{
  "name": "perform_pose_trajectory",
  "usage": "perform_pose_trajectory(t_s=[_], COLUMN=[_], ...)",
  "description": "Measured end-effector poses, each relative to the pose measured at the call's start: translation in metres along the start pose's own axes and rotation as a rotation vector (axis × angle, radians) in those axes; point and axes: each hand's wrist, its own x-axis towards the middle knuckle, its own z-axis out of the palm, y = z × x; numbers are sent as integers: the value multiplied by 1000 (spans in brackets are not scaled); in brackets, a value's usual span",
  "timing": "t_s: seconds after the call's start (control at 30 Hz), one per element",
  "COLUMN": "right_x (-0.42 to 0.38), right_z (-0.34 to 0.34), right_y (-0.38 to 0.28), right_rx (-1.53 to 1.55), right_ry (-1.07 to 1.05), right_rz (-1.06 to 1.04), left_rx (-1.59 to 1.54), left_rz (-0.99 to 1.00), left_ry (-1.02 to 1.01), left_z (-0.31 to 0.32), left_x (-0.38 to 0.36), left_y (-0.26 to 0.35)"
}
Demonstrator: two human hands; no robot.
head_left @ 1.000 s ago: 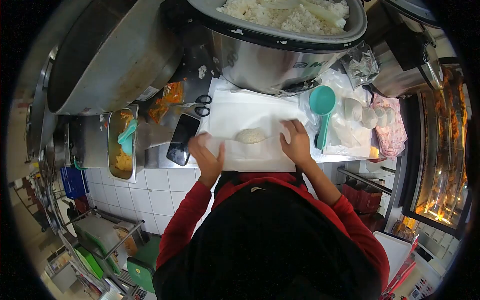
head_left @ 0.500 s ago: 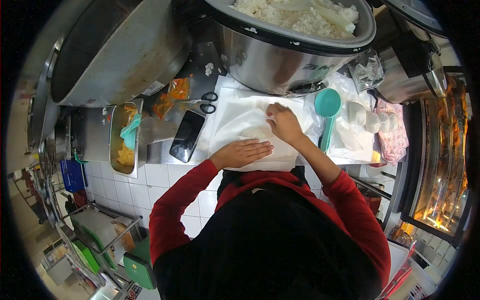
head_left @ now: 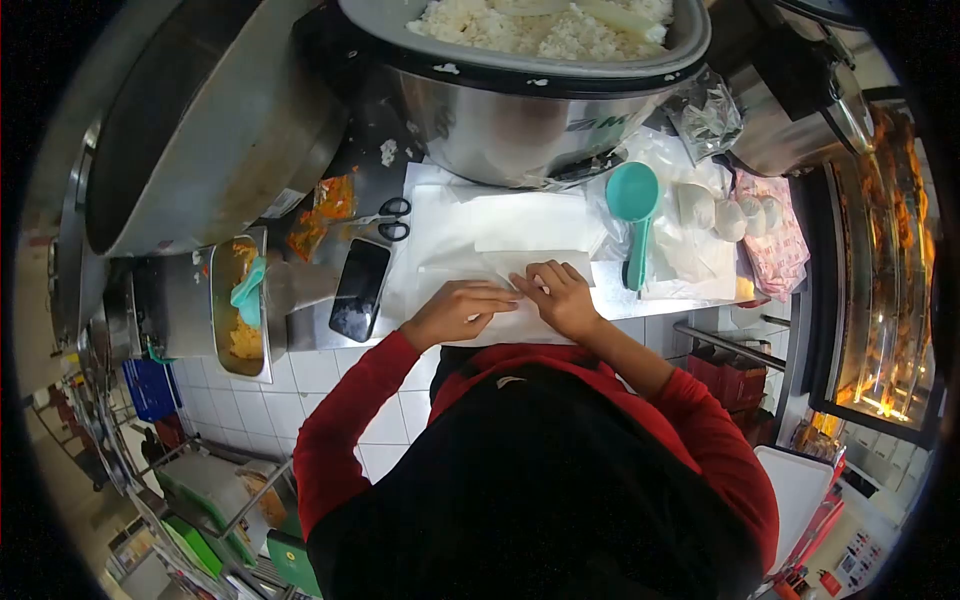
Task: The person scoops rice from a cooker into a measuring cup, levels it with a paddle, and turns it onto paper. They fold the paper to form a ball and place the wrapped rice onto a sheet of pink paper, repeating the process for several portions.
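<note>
A person in red sleeves and a black apron [head_left: 530, 470], which bears a small pale mark too tiny to read, works at a metal counter, seen from above. The folded white paper [head_left: 500, 262] lies at the counter's near edge, on more white sheets [head_left: 440, 225]; take it as the clock's centre.

The left hand [head_left: 465, 308] comes in from about 8 o'clock, fingers together and tips on the paper; whether they pinch or only press, I cannot tell. The right hand [head_left: 562, 298] comes in from 4 o'clock, fingers curled, thumb and forefinger gripping the paper beside the left fingertips.

At 12 o'clock stands a large steel cooker [head_left: 490, 125] full of white rice [head_left: 540, 32]. Its front carries a dark logo and a greenish letter "M"; the rest is unreadable. At 2 o'clock lies a turquoise scoop [head_left: 633, 192], with white rounded items [head_left: 729, 219] beyond it. At 3 o'clock, the pink packet [head_left: 775, 265] has print too small to make out. Scissors [head_left: 395, 218] lie at 10 o'clock. At 9 o'clock is a phone [head_left: 360, 290], its screen dark. Further out at 10 o'clock, a big metal pot [head_left: 225, 140] wears a white label [head_left: 285, 203], illegible here.
</note>
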Motion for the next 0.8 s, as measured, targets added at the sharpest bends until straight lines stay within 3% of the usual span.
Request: perform_pose_trajectory(t_s=[0.1,0.13,0.23,0.37,0.47,0.57,0.7,0.77,0.8], right_x=[-8,-10,-6,-17,-24,-33,-50,-22,-6], right_z=[3,5,1,5,3,-6,9,-4,-7], right_y=[-1,-2,-4,6,5,11,25,18,15], right_rx=[-9,-6,-30,71,219,192,96,61,44], right_ry=[-73,-81,-31,-96,-52,-23,-75,-349,-486], right_rz=[29,36,2,-23,42,-19,-30,187,298], left_rx=[543,577,669,761,959,721,580,492,433], left_rz=[45,7,-9,-41,52,85,-70,-130,-265], left_ry=[132,272,136,5,32,135,241,255,271], left_z=[-32,-42,-68,-49,-23,-9,-5,-4,-4], left_x=[18,30,29,-18,-47,-55,-50,-46,-41], left_y=[38,52,40,8,5,-11,-2,-8,-8])
